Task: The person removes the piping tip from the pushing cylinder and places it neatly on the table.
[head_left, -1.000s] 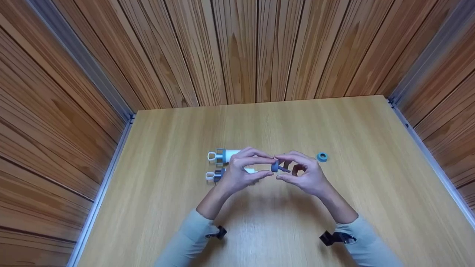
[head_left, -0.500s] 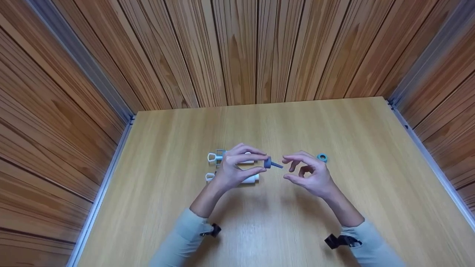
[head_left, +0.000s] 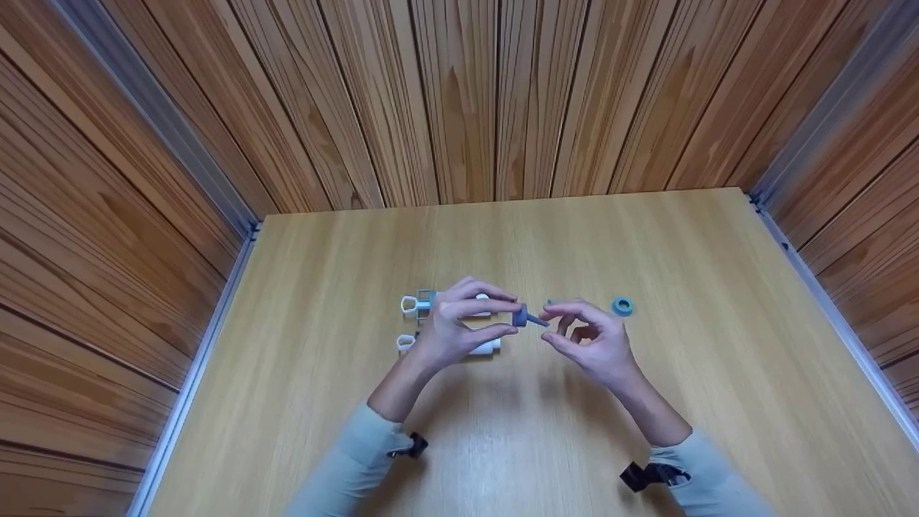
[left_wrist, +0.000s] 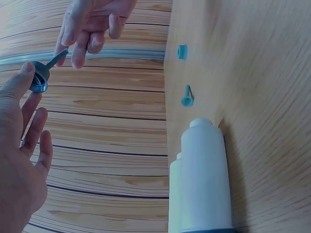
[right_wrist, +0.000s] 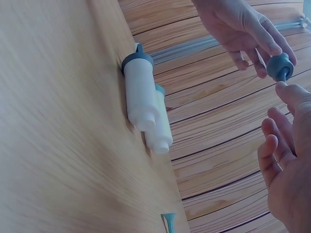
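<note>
Between thumb and fingers, my left hand (head_left: 459,323) pinches a blue nozzle cap (head_left: 520,317) by its round base, above the table. Its thin spout points toward my right hand (head_left: 599,341), whose thumb and index fingertip stand apart on either side of the spout's tip. In the left wrist view the cap's (left_wrist: 40,77) open underside shows. Behind and below my left hand lie two white syringe-like tubes (left_wrist: 206,174) with loop handles (head_left: 409,306), partly hidden by that hand in the head view.
A teal ring (head_left: 622,306) lies on the wooden table (head_left: 689,251) beyond my right hand. A small teal funnel-shaped nozzle (left_wrist: 187,97) lies between the ring and the tubes. Wood-panelled walls (head_left: 467,100) enclose the table's back and sides.
My left hand has shifted left with the nozzle cap. My right hand drew away to the right, then came back to the spout's tip, its fingers nearer together.
</note>
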{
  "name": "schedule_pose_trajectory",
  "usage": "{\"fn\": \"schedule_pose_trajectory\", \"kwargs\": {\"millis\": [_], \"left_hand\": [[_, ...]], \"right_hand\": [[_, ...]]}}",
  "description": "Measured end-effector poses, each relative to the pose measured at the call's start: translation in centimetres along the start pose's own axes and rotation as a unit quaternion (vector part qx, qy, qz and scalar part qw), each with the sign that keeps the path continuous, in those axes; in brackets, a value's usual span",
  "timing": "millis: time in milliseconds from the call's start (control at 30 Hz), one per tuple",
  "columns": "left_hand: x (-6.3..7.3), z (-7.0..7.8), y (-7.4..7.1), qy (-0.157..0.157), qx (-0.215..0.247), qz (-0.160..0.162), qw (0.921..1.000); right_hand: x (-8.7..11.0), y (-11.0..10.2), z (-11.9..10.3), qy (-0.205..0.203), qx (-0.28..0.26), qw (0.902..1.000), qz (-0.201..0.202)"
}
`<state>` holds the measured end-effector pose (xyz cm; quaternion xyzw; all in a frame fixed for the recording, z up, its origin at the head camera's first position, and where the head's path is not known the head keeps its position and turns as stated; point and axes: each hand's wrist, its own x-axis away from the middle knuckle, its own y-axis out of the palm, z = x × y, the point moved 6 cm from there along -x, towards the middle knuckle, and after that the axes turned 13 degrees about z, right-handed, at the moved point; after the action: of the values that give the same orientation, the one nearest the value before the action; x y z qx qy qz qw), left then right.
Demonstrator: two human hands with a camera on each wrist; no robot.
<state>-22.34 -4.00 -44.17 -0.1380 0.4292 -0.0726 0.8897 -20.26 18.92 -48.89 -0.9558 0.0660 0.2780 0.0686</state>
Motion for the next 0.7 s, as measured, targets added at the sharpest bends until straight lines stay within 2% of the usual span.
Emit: {"fn": "schedule_pose_trajectory", "kwargs": {"millis": [133,433,700], "left_hand": [[0.08,-0.03,0.12,0.005,-0.002,0.000,1.0000],[0.21,-0.10,0.24,-0.012,0.003,-0.009,0.9999],[0.20,-0.09,0.21,-0.016,0.011,-0.008,0.9998]], "right_hand": [[0.15,0.16,0.07,0.001,0.005,1.0000,0.002],[-0.03,0.34,-0.30,-0.052,-0.027,0.9983,-0.006],[-0.51,-0.03,-0.55,-0.065,-0.026,0.9975,0.004]]}}
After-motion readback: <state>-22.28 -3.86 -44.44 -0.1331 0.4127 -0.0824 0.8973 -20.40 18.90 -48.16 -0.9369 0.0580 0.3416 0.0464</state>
